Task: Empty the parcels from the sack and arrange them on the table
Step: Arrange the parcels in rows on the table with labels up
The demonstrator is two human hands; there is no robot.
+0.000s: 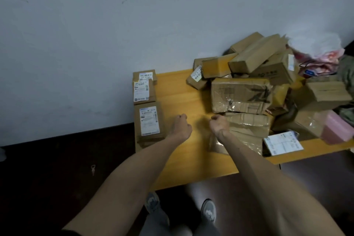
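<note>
L hand (181,125) curled, holds nothing, over table (178,92). R hand (219,123) curled by box pile (241,94); can't tell if it grabs one.

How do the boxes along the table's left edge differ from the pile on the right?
The left boxes lie flat in a neat line, white labels facing up; the pile is jumbled, with boxes tilted and leaning on each other. The left boxes are few; the pile holds many more. Both are mostly brown cardboard, on the yellow table.
</note>
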